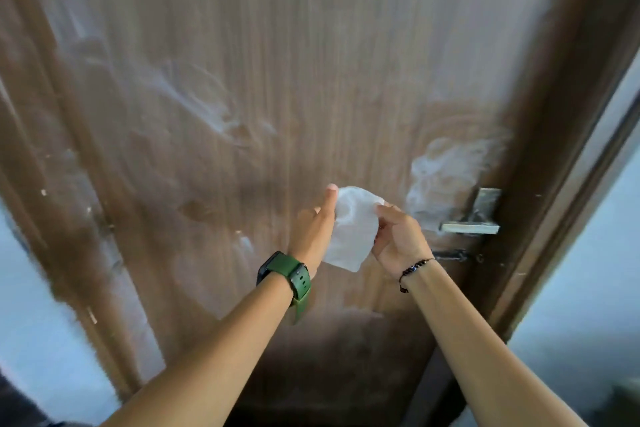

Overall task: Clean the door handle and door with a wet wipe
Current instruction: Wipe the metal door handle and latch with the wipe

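Observation:
A brown wooden door (311, 80) fills the view, smeared with white dusty patches at the left, the middle and above the handle. The metal lever handle (471, 227) sits at the right with its square plate above it. A white wet wipe (351, 229) hangs between my two hands in front of the door, left of the handle. My left hand (313, 229), with a green watch on its wrist, holds the wipe's left side. My right hand (400, 239), with a dark bead bracelet on the wrist, pinches its right top corner.
A dark sliding bolt (453, 255) lies just below the handle. The brown door frame (568, 149) runs down the right, with a pale wall (588, 270) beyond it. Another pale wall (31, 288) shows at the lower left.

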The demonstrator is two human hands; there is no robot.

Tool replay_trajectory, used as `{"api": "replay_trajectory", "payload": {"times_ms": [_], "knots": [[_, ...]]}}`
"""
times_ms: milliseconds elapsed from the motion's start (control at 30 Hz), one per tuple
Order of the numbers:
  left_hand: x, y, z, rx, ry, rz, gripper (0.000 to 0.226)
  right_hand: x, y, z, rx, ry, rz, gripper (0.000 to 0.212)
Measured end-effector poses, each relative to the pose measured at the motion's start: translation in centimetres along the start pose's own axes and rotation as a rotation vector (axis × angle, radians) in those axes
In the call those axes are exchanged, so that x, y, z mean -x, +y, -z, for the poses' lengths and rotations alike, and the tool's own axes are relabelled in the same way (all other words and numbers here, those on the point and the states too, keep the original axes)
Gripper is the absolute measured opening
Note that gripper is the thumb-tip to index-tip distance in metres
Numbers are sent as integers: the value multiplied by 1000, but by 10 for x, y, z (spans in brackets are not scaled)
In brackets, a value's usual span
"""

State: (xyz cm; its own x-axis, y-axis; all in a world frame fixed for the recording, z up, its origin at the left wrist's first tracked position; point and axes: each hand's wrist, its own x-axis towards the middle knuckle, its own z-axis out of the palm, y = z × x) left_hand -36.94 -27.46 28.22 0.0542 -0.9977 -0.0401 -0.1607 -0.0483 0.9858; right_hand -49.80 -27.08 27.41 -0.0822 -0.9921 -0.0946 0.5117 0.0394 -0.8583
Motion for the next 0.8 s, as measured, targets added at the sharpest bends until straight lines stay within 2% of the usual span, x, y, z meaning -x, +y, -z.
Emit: {"api": "replay_trajectory", "payload": {"times_ms": [100, 200, 300, 400, 500, 633, 733, 800], "knots": [[1, 6, -19, 164, -217, 12, 28, 4, -14, 17, 122, 16, 75, 28], [-1, 11, -36, 200, -244, -60, 10, 6, -26, 34, 199, 109, 135, 39], [-2, 16, -55, 233, -160, -103, 15, 8, -38, 52, 274, 133, 245, 56], [0, 21, -73, 254, -104, -196, 33, 14, -50, 67, 453, 140, 335, 48], [2, 27, -95, 123, -182, -319, 27, 17, -64, 84, 521, 138, 331, 34], [-4, 28, -129, -210, -310, -428, 25, 7, -84, 108, 501, 106, 315, 30], [-11, 25, -149, -451, -150, -588, 13, -7, -95, 124, 563, 139, 338, 28], [-15, 26, -157, -450, -93, -603, 11, -15, -99, 134, 666, 195, 396, 23]]}}
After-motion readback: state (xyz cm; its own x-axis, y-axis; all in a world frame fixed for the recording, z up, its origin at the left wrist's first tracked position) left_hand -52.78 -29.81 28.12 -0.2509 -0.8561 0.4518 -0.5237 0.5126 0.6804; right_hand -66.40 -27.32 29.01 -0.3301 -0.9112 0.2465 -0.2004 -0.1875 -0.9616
